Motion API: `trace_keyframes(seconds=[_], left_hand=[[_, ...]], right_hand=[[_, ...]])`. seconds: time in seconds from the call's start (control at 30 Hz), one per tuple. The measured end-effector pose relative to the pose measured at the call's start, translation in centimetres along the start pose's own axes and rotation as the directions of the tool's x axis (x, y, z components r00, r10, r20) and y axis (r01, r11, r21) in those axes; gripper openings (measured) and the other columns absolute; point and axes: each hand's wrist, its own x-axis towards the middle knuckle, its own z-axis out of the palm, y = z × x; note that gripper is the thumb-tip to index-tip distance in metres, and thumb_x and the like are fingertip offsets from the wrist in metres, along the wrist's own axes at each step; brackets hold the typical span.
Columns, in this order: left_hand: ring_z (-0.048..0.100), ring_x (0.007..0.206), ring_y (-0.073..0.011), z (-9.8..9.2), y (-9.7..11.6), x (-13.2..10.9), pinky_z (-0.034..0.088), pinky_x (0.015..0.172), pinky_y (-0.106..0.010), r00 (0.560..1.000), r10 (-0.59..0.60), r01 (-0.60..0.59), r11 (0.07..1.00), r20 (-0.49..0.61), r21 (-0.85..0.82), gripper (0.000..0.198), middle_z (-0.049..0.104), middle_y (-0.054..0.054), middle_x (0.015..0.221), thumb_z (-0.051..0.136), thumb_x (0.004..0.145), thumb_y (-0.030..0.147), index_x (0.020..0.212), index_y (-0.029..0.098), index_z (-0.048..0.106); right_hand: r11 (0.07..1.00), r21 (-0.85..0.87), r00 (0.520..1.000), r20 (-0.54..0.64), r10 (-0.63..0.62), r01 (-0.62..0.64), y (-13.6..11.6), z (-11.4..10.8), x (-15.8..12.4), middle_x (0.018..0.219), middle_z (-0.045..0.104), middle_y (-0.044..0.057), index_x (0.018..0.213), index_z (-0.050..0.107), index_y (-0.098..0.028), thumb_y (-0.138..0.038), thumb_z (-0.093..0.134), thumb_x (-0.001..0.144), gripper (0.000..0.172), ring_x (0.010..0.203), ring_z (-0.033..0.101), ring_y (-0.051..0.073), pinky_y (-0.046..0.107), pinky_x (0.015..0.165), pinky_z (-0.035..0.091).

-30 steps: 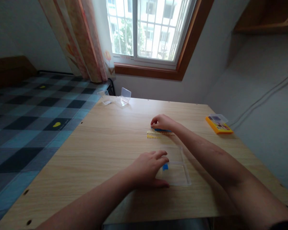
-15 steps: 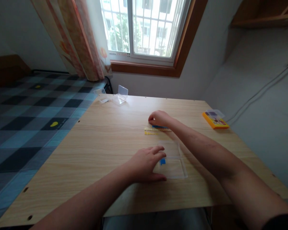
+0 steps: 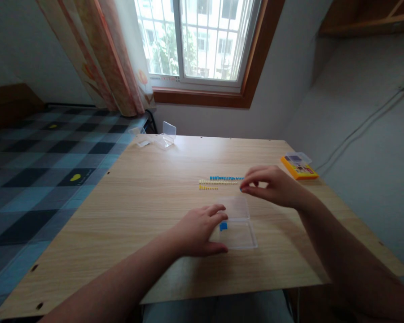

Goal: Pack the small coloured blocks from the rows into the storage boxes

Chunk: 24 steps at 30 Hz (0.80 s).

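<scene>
My left hand (image 3: 202,229) rests at the left side of a clear plastic box (image 3: 242,235), its fingers and thumb spread around that edge. The box lies with its lid folded back, and some small blue pieces (image 3: 223,226) sit in its left end. My right hand (image 3: 269,184) is above the table, thumb and fingertips pinched on a tiny blue piece (image 3: 241,189). Just left of it run a row of blue pieces (image 3: 224,178), a row of cream pieces (image 3: 218,182) and a shorter row of yellow pieces (image 3: 208,188). My right fingers hide the blue row's right end.
Two other clear boxes stand open at the far left corner of the wooden table (image 3: 121,215), one of them a small box (image 3: 164,140). A yellow-orange box (image 3: 299,168) with a clear lid on top lies near the right edge. A checked bed (image 3: 54,157) adjoins the left.
My right hand has moved right and nearer from the left end of the rows, with a tiny blue piece now showing at its fingertips. My left hand stays at the box.
</scene>
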Motion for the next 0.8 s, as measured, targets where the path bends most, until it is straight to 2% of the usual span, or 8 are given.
trace_keyframes(seconds=[0.07, 0.13, 0.2, 0.27, 0.37, 0.47, 0.63, 0.8], left_hand=[[0.058, 0.131, -0.0358, 0.0, 0.0, 0.0, 0.049, 0.107, -0.048, 1.0, 0.004, -0.004, 1.0, 0.013, 0.0, 0.067, 0.051, -0.014, 0.153, 0.076, 0.081, 0.059, 0.134, 0.022, 0.058], [0.057, 0.132, -0.0363, 0.0, 0.0, 0.0, 0.049, 0.108, -0.049, 1.0, 0.01, -0.009, 1.0, 0.015, -0.002, 0.068, 0.051, -0.015, 0.153, 0.076, 0.081, 0.06, 0.134, 0.022, 0.058], [0.058, 0.132, -0.0366, 0.1, 0.0, 0.0, 0.049, 0.108, -0.049, 1.0, 0.011, -0.011, 1.0, 0.009, -0.006, 0.069, 0.051, -0.015, 0.153, 0.077, 0.08, 0.06, 0.134, 0.022, 0.058], [0.058, 0.131, -0.0366, 0.1, 0.0, 0.0, 0.049, 0.108, -0.049, 1.0, 0.004, -0.004, 1.0, 0.005, -0.014, 0.068, 0.051, -0.015, 0.153, 0.077, 0.081, 0.06, 0.134, 0.022, 0.058], [0.059, 0.13, -0.0371, 0.1, 0.0, -0.1, 0.05, 0.107, -0.051, 1.0, -0.004, 0.004, 1.0, 0.003, -0.03, 0.067, 0.052, -0.015, 0.153, 0.076, 0.081, 0.061, 0.134, 0.023, 0.058], [0.058, 0.131, -0.0379, 0.1, -0.1, -0.1, 0.049, 0.107, -0.052, 1.0, -0.006, 0.006, 0.999, 0.005, -0.037, 0.068, 0.052, -0.015, 0.153, 0.075, 0.082, 0.062, 0.135, 0.022, 0.058], [0.06, 0.129, -0.038, 0.1, -0.1, -0.1, 0.05, 0.106, -0.053, 1.0, -0.007, 0.007, 0.999, -0.006, -0.049, 0.069, 0.053, -0.015, 0.152, 0.078, 0.079, 0.06, 0.135, 0.024, 0.058], [0.06, 0.129, -0.0385, 0.2, -0.1, -0.1, 0.051, 0.105, -0.053, 1.0, -0.009, 0.009, 0.999, -0.005, -0.038, 0.07, 0.052, -0.016, 0.153, 0.078, 0.08, 0.06, 0.136, 0.023, 0.057]], right_hand=[[0.998, 0.06, 0.993, 0.11, -0.04, 0.034, -1.2, -0.1, -3.5, 0.091, 0.074, 0.003, 0.094, 0.078, -0.023, -0.031, 0.065, 0.099, 0.016, 0.08, 0.066, 0.014, 0.025, 0.073, 0.049], [0.998, 0.054, 0.971, 0.234, -0.04, 0.028, -1.9, 1.0, -5.6, 0.091, 0.074, 0.002, 0.097, 0.077, -0.024, -0.027, 0.062, 0.101, 0.016, 0.081, 0.066, 0.013, 0.024, 0.074, 0.049], [0.999, -0.012, 0.947, 0.321, -0.032, 0.037, -2.0, 2.8, -6.4, 0.087, 0.072, 0.001, 0.094, 0.077, -0.024, -0.022, 0.06, 0.101, 0.017, 0.079, 0.065, 0.013, 0.025, 0.073, 0.046], [0.992, -0.099, 0.936, 0.351, -0.033, 0.072, -1.8, 4.7, -6.2, 0.081, 0.07, 0.001, 0.088, 0.075, -0.022, -0.018, 0.06, 0.099, 0.019, 0.073, 0.062, 0.014, 0.027, 0.068, 0.042], [0.969, -0.212, 0.94, 0.339, -0.049, 0.127, -1.1, 6.8, -5.8, 0.074, 0.065, 0.001, 0.076, 0.071, -0.02, -0.015, 0.061, 0.096, 0.023, 0.065, 0.055, 0.013, 0.029, 0.062, 0.035], [0.953, -0.255, 0.949, 0.303, -0.082, 0.164, -0.3, 7.8, -5.9, 0.073, 0.064, 0.001, 0.078, 0.071, -0.021, -0.016, 0.061, 0.097, 0.022, 0.062, 0.051, 0.013, 0.029, 0.059, 0.03], [0.951, -0.243, 0.968, 0.208, -0.143, 0.192, 0.1, 7.8, -6.6, 0.073, 0.064, 0.001, 0.093, 0.076, -0.025, -0.023, 0.055, 0.103, 0.023, 0.065, 0.052, 0.014, 0.03, 0.061, 0.032], [0.962, -0.243, 0.974, 0.214, -0.074, 0.127, 0.0, 7.7, -6.8, 0.076, 0.065, 0.001, 0.081, 0.071, -0.022, -0.025, 0.058, 0.1, 0.024, 0.065, 0.053, 0.014, 0.031, 0.062, 0.032]])
